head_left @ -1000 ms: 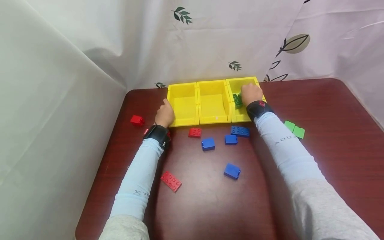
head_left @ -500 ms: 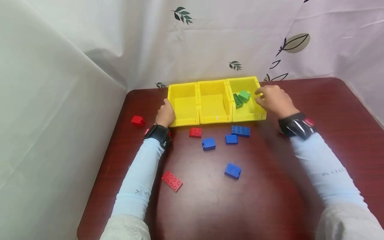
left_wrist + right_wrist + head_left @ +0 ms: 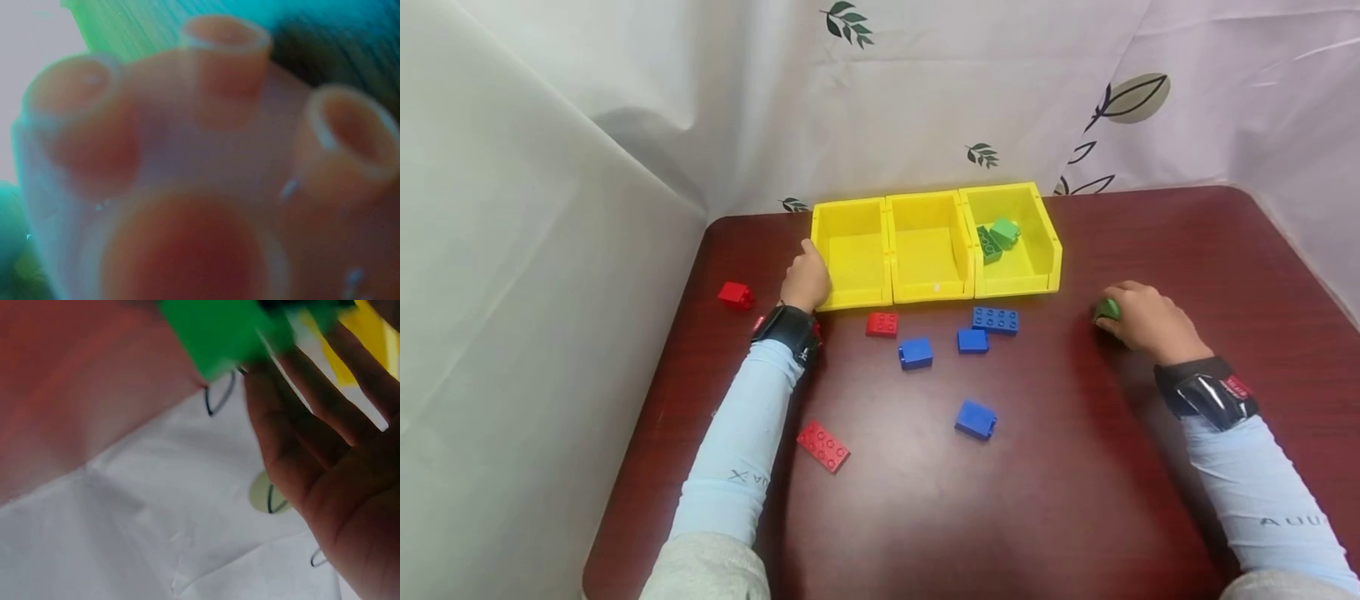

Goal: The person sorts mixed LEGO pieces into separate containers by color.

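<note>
My left hand [image 3: 806,282] is at the left side of a row of three joined yellow bins [image 3: 891,250], its fingers curled at the outer wall and partly hidden. Over the table on the right, my right hand [image 3: 1150,321] pinches a green toy brick [image 3: 1107,310] between thumb and fingers. That brick [image 3: 215,334] shows blurred at the fingertips in the right wrist view. A dark green brick [image 3: 988,245] and a light green brick [image 3: 1004,233] lie in the right bin. The left wrist view holds a blurred pinkish thing [image 3: 169,137] with round, cup-like knobs; no fingers are distinguishable there.
Red bricks lie at the far left [image 3: 735,295], before the left bin [image 3: 882,325] and nearer me [image 3: 823,447]. Blue bricks [image 3: 916,353] are scattered on the dark red table [image 3: 887,533], one [image 3: 976,420] closer to me. A pale patterned curtain [image 3: 910,100] hangs behind.
My right hand has left the right bin, leaving a light green brick there. It has moved right and down to the loose green bricks and pinches one. My left hand stays at the bins.
</note>
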